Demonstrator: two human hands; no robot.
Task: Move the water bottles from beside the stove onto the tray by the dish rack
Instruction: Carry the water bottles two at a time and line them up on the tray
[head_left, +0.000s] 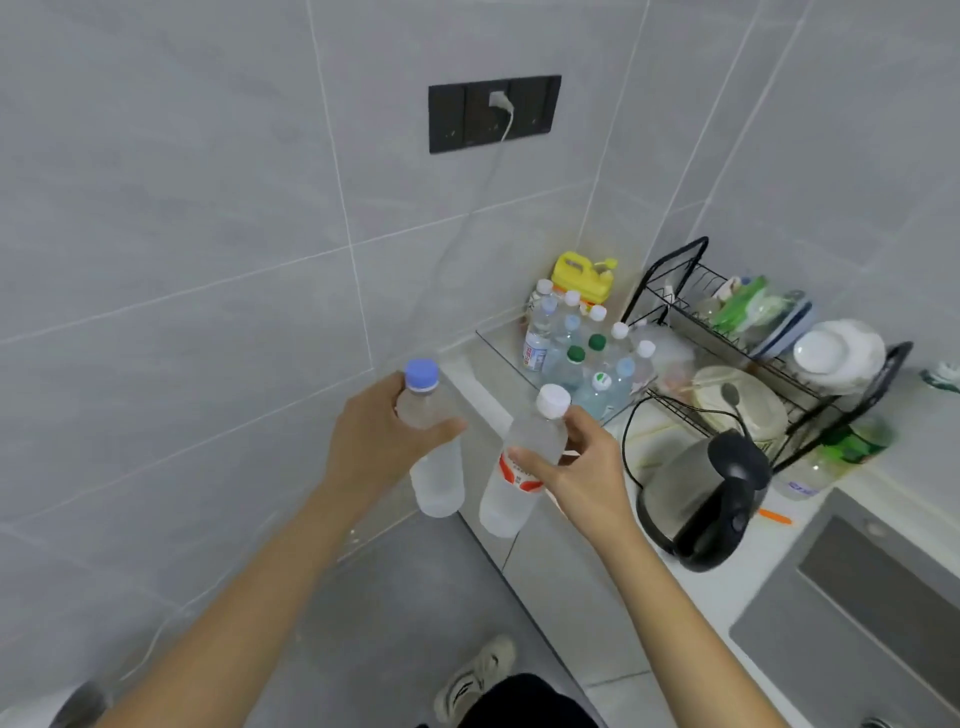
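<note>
My left hand (371, 441) grips a clear water bottle with a blue cap (434, 467) by its upper part. My right hand (582, 467) holds a second clear bottle with a white cap and a red label (514, 483) near its neck. Both bottles hang upright in the air, side by side, in front of the counter's left end. Beyond them a clear tray (501, 348) sits in the counter's corner with several capped water bottles (587, 353) standing in it. The black wire dish rack (727, 338) stands just to the right of the tray.
A black and steel electric kettle (701, 499) with its cord sits on the counter right of my right hand. A yellow jug (582, 278) stands behind the tray. Plates and bowls fill the rack. A steel sink (857, 597) lies at lower right. A wall socket (493, 111) has a plugged cable.
</note>
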